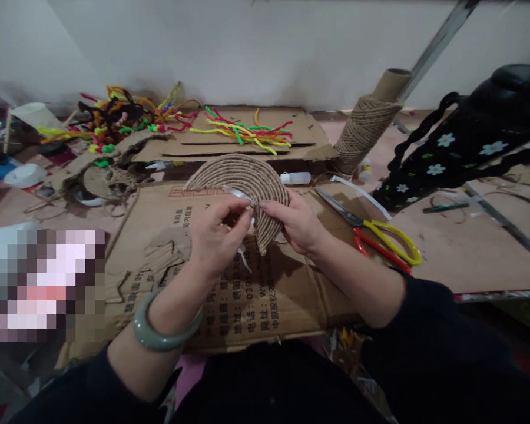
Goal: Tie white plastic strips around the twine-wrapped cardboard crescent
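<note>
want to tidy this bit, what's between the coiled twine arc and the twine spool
In the head view, a small whitish bottle lies between the coiled twine arc and the twine spool, close to the arc, with cardboard behind it.

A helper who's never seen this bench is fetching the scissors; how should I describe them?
Find the large printed cardboard sheet. Toward its right side, just past the right hand, lie the scissors, blades aimed forward and left. One yellow handle and one red handle set them apart from the white strip alongside.
</note>
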Tool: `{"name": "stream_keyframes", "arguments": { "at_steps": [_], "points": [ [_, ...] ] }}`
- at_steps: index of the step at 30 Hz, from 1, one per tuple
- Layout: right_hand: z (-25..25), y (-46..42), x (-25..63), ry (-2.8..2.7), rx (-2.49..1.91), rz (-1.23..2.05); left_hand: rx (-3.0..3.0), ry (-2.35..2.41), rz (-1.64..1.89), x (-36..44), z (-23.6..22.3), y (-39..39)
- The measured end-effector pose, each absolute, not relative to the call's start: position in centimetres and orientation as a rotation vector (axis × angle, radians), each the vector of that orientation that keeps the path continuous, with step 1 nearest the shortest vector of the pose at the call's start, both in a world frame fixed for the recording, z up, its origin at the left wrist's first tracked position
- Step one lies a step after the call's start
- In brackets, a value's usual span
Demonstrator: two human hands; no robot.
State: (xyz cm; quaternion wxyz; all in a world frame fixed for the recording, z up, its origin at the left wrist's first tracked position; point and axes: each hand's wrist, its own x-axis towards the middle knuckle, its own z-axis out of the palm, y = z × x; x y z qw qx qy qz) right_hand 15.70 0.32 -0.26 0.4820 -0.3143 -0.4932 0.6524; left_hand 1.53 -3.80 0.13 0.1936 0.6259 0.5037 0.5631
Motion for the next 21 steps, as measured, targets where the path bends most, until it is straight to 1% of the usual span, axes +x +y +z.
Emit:
{"name": "stream_keyframes", "arguments": {
  "at_steps": [10,21],
  "points": [
    [-0.15,0.14,15.49,-1.275,-0.813,1.533,1.884,1.527,1.510,1.41,0.30,-3.53],
    [-0.56,0.36,15.95,-1.535,-0.879,1.262,1.661,1.508,1.521,1.29,0.18,-3.37]
  ]
}}
